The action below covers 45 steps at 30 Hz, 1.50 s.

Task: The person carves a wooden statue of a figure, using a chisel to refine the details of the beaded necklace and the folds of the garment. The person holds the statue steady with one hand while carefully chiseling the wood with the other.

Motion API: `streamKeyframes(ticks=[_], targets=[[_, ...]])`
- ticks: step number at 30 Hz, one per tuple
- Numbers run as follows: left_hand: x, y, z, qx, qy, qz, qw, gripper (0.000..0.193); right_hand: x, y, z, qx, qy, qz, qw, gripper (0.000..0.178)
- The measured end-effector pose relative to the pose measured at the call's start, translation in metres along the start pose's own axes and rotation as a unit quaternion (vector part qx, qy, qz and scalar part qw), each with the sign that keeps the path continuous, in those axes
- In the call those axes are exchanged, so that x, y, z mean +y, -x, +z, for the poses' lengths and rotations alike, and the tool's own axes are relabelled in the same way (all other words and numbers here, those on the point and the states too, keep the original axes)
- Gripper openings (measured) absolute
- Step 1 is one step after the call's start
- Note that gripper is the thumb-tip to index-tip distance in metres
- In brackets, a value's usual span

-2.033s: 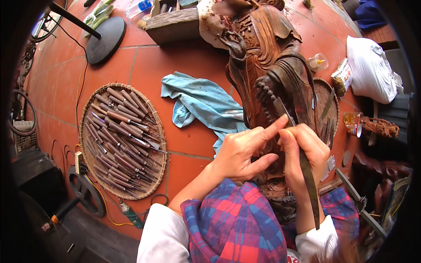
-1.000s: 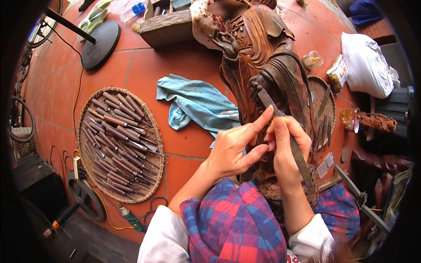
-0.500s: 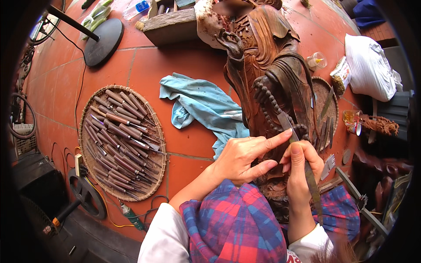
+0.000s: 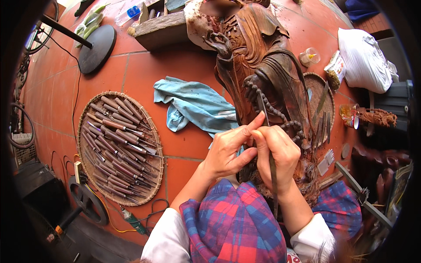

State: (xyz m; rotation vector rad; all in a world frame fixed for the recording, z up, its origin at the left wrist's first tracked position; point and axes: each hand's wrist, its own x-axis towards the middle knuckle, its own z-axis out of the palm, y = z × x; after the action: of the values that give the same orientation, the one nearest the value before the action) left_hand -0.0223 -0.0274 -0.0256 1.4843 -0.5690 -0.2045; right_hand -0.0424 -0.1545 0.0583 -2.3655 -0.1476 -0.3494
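A dark wooden statue (image 4: 251,46) of a robed figure lies before me, with a string of carved beads (image 4: 279,115) hanging from its hand. My right hand (image 4: 280,153) is closed round a long, flat metal file (image 4: 274,177). The file's far end rests against the carving by the beads, and its near end runs back toward my lap. Beside it, my left hand (image 4: 226,151) has its index finger stretched along the file and its thumb apart. The left hand's other fingers are partly hidden. Plaid cloth (image 4: 237,223) covers my knees.
A round woven tray (image 4: 161,175) full of wood-handled carving tools lies left, near a green power tool (image 4: 133,220). A blue cloth (image 4: 193,103) lies beside the statue. Another tray (image 4: 313,81) holds flat files. A wooden box (image 4: 162,30), jars and a white sack (image 4: 366,61) stand farther off.
Both hands have come closer together, the right one moving left and up with the file. The file has swung more upright, its tip shifting left over the beads. The whole view has shifted slightly.
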Motion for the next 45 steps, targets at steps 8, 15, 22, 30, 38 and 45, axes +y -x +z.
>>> streamKeyframes(ticks=[8, 15, 22, 30, 38, 45], targets=[[-0.01, 0.003, 0.002, -0.008, 0.013, 0.075, 0.997, 0.068, -0.001, 0.012, -0.013, -0.02, 0.013, -0.027, 0.999, 0.007], [-0.013, 0.006, 0.014, -0.071, -0.016, 0.074, 0.995, 0.066, 0.007, 0.028, -0.028, -0.02, 0.019, 0.023, 0.999, 0.006], [-0.018, 0.005, 0.018, -0.028, 0.005, 0.079, 0.996, 0.066, 0.01, 0.018, -0.025, -0.026, 0.035, -0.021, 0.999, 0.006], [-0.015, 0.002, 0.007, -0.019, -0.047, 0.08, 0.996, 0.068, 0.012, 0.007, -0.025, -0.057, 0.006, -0.04, 0.998, 0.007], [-0.008, 0.002, 0.013, -0.069, -0.057, 0.092, 0.992, 0.068, 0.004, 0.022, -0.042, -0.054, 0.0, 0.017, 0.998, 0.006], [-0.003, -0.003, 0.019, -0.108, -0.053, 0.067, 0.99, 0.066, 0.008, 0.027, -0.049, -0.03, -0.037, 0.104, 0.993, 0.006]])
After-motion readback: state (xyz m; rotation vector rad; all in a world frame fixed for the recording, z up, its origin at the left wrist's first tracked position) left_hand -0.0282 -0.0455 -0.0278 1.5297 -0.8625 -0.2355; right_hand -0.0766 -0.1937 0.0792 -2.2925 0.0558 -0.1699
